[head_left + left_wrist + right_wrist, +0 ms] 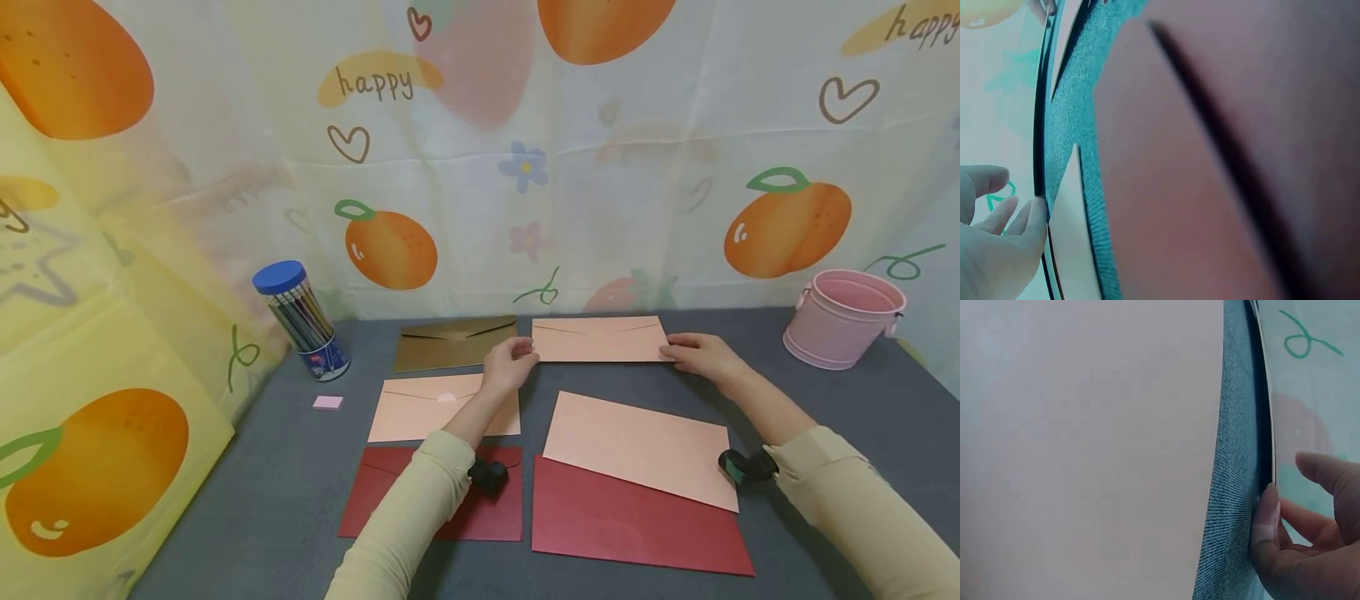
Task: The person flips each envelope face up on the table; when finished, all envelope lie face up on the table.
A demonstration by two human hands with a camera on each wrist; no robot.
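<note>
At the back of the table lies a pale pink envelope (596,340) with its flap side up. My left hand (512,364) pinches its left edge near the front corner. On the opposite side, my right hand (701,357) grips the right edge, with the thumb (1266,515) against it in the right wrist view. Both wrist views show the envelope nearly edge-on; whether it is lifted off the table I cannot tell. In front of it, another pale pink envelope (637,446) lies askew, partly covering a red envelope (637,525).
On the left are a gold envelope (450,346), a pink envelope (420,408) with a round seal, and a red envelope (375,492) under my left forearm. A blue-lidded pencil tub (300,321), a small pink block (327,402) and a pink bucket (843,321) stand around them.
</note>
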